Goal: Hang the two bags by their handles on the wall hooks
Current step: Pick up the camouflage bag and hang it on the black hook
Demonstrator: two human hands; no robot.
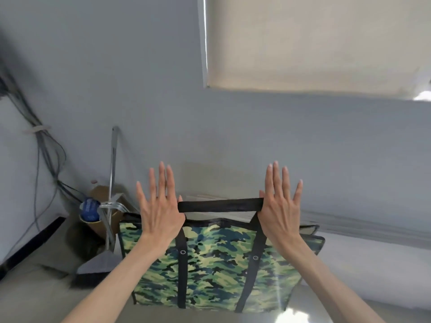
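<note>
Nearest the camera, both forearms reach forward. The left hand and right hand are spread flat, fingers straight up, backs toward the camera, gripping nothing. Between them stretches the black handle of the camouflage bag, drawn taut and level, seemingly looped over the thumbs, though the palm side is hidden.

The bag hangs upright beneath the handle, its broad printed face toward the camera, open mouth up, long axis running left to right and dipping slightly to the right.

Left of it a broom leans in the corner by a cardboard box. Behind stands the grey wall, with a window blind above.

No hook and no second bag are visible. With nothing clasped, the strap could slip off a thumb if either hand tilts, dropping the bag; lifted unevenly, it might swing against the broom.
</note>
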